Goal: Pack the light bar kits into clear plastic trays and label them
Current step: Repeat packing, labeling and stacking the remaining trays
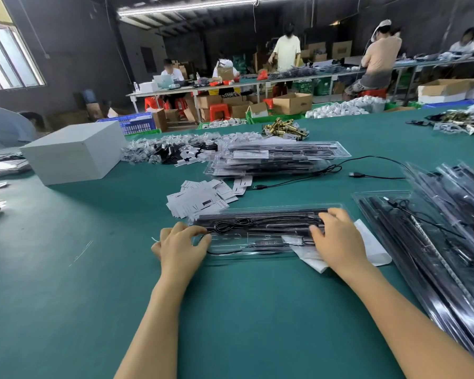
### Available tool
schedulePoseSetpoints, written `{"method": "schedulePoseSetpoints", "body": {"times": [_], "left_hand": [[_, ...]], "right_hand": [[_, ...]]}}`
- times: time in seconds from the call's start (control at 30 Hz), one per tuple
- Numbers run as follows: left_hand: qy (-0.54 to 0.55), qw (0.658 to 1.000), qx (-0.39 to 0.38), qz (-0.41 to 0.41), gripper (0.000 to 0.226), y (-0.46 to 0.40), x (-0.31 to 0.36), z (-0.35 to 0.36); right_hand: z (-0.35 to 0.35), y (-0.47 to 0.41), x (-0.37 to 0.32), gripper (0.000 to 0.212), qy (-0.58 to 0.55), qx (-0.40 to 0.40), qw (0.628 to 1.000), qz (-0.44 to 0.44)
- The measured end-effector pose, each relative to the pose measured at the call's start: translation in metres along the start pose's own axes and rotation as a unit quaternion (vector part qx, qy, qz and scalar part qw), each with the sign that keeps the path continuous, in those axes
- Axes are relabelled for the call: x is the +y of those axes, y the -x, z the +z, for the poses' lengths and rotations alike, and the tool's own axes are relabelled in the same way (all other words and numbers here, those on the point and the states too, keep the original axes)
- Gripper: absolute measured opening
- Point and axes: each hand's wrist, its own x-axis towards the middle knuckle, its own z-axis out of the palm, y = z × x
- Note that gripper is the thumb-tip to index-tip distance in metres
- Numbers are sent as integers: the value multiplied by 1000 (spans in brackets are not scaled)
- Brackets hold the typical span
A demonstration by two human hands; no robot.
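The person is leaning both hands onto a clear plastic tray (257, 233) lying crosswise on the green table (80, 283) just in front of them. The left hand (179, 246) is resting on the tray's left end, fingers bent and spread, fingertips touching the coiled black cable (231, 225) inside; it is not gripping anything firmly as far as I can tell. The right hand (337, 236) is pressing on the right end, fingers curved over the black light bars (271, 218), with a white paper sheet (372, 246) lying underneath it.

Just beyond the tray a heap of small white labels (203, 199) is sitting; there is print on them, but it is too small to read. Farther back a stack of packed trays (274, 158) is lying beside a loose USB cable (367, 170). More trays with bars (443, 214) are fanning out at the right. A plain white box (74, 154) is standing to the left.

Behind, other workers are sitting and standing at long benches among cardboard cartons (292, 103) and red stools (219, 111), under a strip light (186, 8).
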Motion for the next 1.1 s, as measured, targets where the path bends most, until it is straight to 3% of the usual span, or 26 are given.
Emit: {"method": "schedulePoseSetpoints", "body": {"times": [0.2, 0.37, 0.47, 0.57, 0.63, 0.8, 0.93, 1.1], "left_hand": [[4, 998, -6, 56, 6, 4, 7, 10], [-1, 993, 59, 105, 8, 6, 10, 11], [12, 991, 73, 116, 5, 4, 15, 9], [49, 989, 73, 120, 15, 6, 25, 6], [70, 988, 74, 118, 16, 10, 34, 5], [182, 978, 5, 98, 14, 18, 56, 3], [225, 961, -75, 143, 10, 25, 67, -6], [221, 945, -117, 211, 10, 26, 70, -12]], "right_hand": [[-5, 3, 1, 27, 61, 63, 996, 25], [-1, 6, -6, 28, -2, 130, 991, 10], [-3, 9, -13, 33, -47, 214, 976, -11], [-6, 12, -21, 36, -68, 313, 946, -49], [-8, 13, -23, 36, -68, 339, 937, -48], [-7, 17, -25, 26, -40, 267, 963, -21], [-10, 21, -34, 38, -4, 225, 959, -170], [-8, 32, -49, 36, 43, 170, 913, -369]]}}
